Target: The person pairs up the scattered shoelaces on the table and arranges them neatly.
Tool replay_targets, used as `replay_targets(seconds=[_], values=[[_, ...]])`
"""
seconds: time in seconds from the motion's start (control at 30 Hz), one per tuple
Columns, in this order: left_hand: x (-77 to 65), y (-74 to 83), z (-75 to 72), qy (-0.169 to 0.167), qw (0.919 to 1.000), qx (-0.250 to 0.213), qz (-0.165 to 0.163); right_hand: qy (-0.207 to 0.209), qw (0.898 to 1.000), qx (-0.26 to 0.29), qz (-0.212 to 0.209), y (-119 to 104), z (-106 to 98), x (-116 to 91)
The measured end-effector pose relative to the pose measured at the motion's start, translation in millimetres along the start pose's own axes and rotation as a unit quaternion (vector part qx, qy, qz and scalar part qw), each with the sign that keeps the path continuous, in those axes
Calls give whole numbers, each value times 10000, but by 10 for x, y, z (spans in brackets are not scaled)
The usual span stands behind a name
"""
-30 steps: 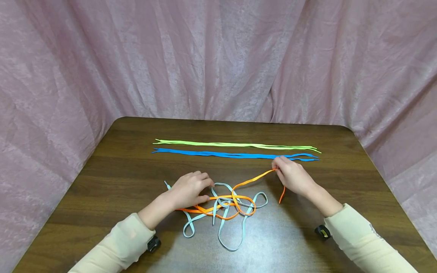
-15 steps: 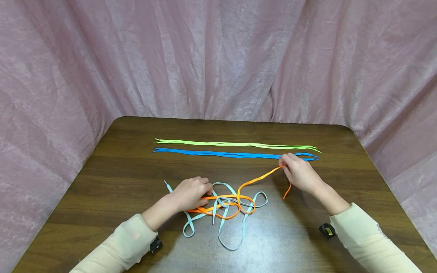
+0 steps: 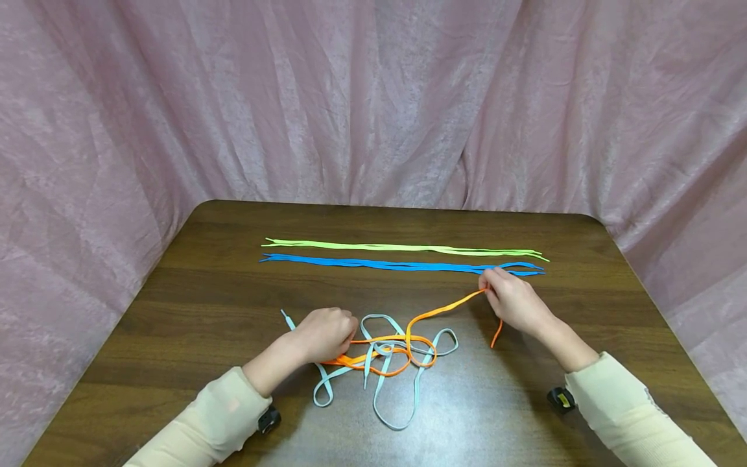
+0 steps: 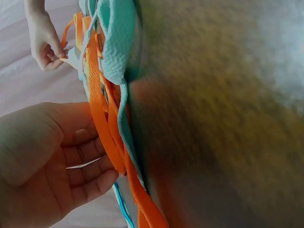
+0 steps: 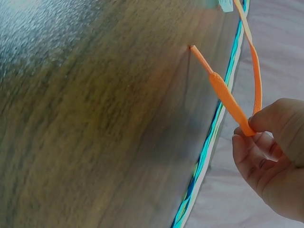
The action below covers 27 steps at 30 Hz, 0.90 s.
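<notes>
An orange shoelace (image 3: 425, 314) stretches from a loose tangle up to my right hand (image 3: 516, 299), whose thumb and fingers pinch it near one end. Its tipped end (image 5: 228, 99) hangs free below the pinch in the right wrist view. My left hand (image 3: 327, 334) is at the left side of the tangle, its fingers curled and gripping orange lace. In the left wrist view the thumb and fingers (image 4: 95, 178) close around the flat orange strands (image 4: 102, 107), partly hidden behind them. A pale blue shoelace (image 3: 416, 389) lies looped through and around the orange one.
Behind the tangle, blue shoelaces (image 3: 373, 263) lie stretched straight across the brown wooden table (image 3: 192, 311). Yellow-green shoelaces (image 3: 373, 246) run parallel just beyond them. A pink curtain (image 3: 373, 104) hangs around the table's back and sides.
My right hand has moved a little to the right, drawing the orange lace along. The left hand's fingers have curled in more over the orange lace. The pale blue loops stay almost as they were.
</notes>
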<state>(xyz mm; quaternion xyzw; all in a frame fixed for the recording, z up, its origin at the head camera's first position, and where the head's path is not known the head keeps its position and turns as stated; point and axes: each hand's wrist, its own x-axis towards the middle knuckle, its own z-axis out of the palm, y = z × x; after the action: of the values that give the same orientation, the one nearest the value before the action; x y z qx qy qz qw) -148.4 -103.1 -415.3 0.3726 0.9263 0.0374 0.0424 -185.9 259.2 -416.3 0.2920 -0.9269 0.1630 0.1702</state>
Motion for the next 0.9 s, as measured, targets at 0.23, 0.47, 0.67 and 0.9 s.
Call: replay_targets(seconds=[0.23,0.47,0.67,0.9], values=[[-31,-1,-32,72,9999,-102,7,14,10000,-27,48,9,-33,-11],[-94,-38,-131,507,9984,-171,197,24,9997,-4,230,25,-89,-24],[-212,-111,-215,884,9958,-143,184,103,9997,-132,202,82,-122,-73],[-352,-239,-251,1202,9924,-260,45,147,9994,-145,289,130,-175,-134]])
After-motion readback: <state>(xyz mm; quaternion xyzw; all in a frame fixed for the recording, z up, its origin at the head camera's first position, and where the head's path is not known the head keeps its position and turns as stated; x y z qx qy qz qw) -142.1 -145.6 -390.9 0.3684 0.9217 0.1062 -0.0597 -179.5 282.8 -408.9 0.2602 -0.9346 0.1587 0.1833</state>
